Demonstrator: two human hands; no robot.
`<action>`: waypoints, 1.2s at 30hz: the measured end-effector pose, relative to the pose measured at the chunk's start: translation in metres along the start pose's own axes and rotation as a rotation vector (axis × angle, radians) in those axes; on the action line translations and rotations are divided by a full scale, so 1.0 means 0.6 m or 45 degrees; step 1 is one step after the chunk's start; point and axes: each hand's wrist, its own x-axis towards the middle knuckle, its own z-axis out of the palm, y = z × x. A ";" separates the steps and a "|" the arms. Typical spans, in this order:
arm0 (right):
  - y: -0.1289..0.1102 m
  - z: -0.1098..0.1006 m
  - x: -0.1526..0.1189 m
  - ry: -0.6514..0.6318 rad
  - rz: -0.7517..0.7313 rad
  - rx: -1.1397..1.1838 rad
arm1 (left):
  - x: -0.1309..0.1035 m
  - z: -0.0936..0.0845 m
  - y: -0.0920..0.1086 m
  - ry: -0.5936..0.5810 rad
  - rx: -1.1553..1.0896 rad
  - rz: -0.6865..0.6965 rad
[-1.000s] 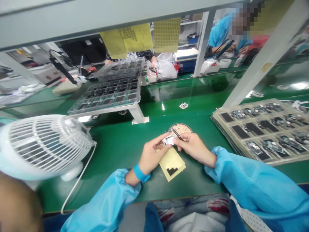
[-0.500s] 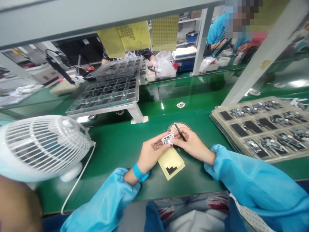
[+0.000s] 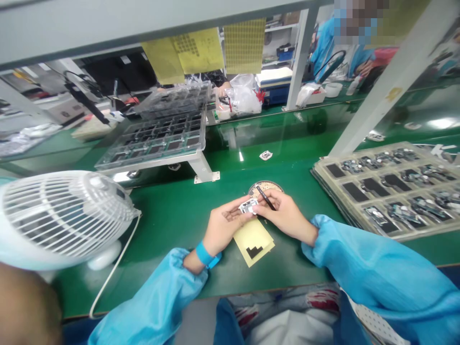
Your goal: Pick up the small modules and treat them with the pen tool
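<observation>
Both hands have barely shifted: left hand (image 3: 223, 225) still pinches the small metal part (image 3: 248, 206), right hand (image 3: 283, 213) grips tweezers (image 3: 265, 197) against it.

Bare green bench mat (image 3: 172, 211) lies open left of the hands, up to the white table fan (image 3: 61, 215) and its white cord (image 3: 115, 268). Right side blocked by stacked beige trays of small parts (image 3: 388, 191). Ahead: round dish (image 3: 264, 188) close by, then a raised clear compartment tray on a white stand (image 3: 154, 141). Yellow backing sheet (image 3: 253, 239) under the hands.
</observation>
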 end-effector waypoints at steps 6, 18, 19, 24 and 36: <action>0.002 0.006 -0.001 0.028 -0.023 0.043 | 0.000 0.002 0.005 0.009 0.002 -0.025; 0.009 0.010 -0.005 0.051 -0.042 -0.002 | 0.000 0.002 0.004 0.037 -0.022 -0.050; 0.010 0.011 -0.005 0.053 -0.041 0.003 | 0.000 0.002 0.005 0.041 -0.042 -0.047; 0.014 0.011 -0.005 0.060 -0.058 0.020 | 0.002 0.003 0.010 -0.020 -0.251 -0.060; 0.010 0.014 -0.008 0.039 -0.061 0.011 | -0.001 0.003 0.004 -0.009 -0.029 0.033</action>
